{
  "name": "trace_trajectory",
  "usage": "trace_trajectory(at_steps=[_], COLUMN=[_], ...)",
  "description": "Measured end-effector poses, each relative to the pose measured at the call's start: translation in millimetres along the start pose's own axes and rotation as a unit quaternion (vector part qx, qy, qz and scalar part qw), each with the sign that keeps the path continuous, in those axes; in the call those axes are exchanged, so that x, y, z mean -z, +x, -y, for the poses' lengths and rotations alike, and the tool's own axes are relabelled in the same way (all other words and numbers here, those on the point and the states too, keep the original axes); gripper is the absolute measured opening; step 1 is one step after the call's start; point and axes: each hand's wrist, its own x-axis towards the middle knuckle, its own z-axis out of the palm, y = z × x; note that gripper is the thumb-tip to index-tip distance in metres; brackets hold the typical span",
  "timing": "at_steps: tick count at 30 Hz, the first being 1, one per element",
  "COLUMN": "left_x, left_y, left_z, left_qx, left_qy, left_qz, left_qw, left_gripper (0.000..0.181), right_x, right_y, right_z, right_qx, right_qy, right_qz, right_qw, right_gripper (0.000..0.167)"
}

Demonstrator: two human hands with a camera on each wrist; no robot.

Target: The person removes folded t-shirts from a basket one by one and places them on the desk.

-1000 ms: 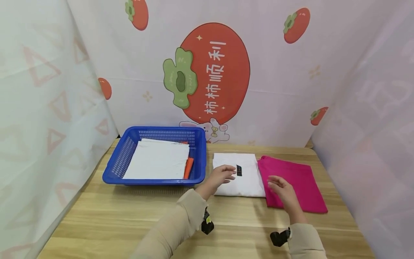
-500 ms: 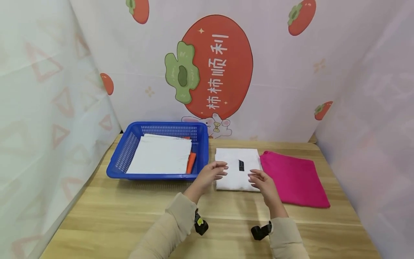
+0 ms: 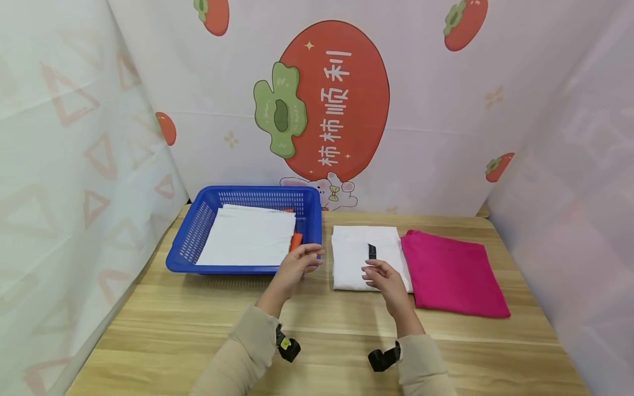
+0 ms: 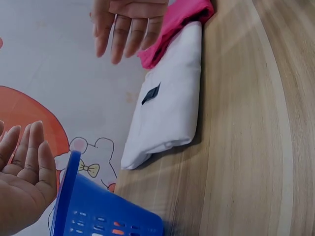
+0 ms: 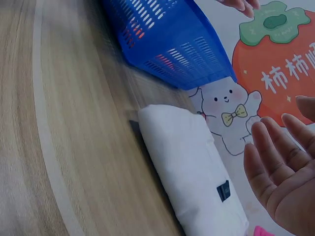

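Note:
My left hand (image 3: 292, 272) hovers at the front right corner of a blue plastic basket (image 3: 218, 269), fingers loosely bent and holding nothing. Over the front of a folded white cloth item (image 3: 349, 269) hangs my right hand (image 3: 388, 283), also with nothing in it and its fingers relaxed. A small black label (image 3: 372, 251) shows on that white item, partly covered by the right fingertips in the head view. To its right lies a folded magenta cloth item (image 3: 455, 275). Both palms face inward in the wrist views, where the left hand (image 4: 24, 182) and right hand (image 5: 290, 182) appear empty.
Inside the basket lies folded white fabric (image 3: 247, 236), with an orange piece (image 3: 296, 241) at its right side. The wooden table (image 3: 327, 341) ends at a printed curtain (image 3: 421, 181) behind, with more curtains at both sides.
Both hands have shifted left: the left from the white item to the basket's corner, the right from the magenta item to the white one. The cloth items lie as before.

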Motion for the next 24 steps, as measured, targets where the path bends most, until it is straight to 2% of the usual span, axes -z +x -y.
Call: trace_trajectory(at_steps=[5,9,14,24], left_x=[17.9,36.5,54.1,78.4], left_y=[-9.3,-9.9,-13.6,-18.1], left_z=[-2.0,4.9,3.3,-5.5], left_qx=[0.002,0.003,0.002,0.007], left_qy=[0.017,0.021,0.024,0.057], left_qz=[-0.020,-0.047,-0.075,-0.088], left_qw=[0.9997,0.9986,0.9969,0.9945], left_gripper=[0.033,0.030,0.031,0.032], right_x=[-12,-21,-32,-50], right_y=[0.3,-1.1,-2.7,8.6], right_z=[3,2,0,15], right_qx=[0.004,0.005,0.001,0.021], right_qy=[0.012,0.024,0.048,0.072], right_qz=[0.013,0.011,0.024,0.073], right_qw=[0.9998,0.9996,0.9986,0.9945], right_gripper=[0.033,0.033,0.032,0.035])
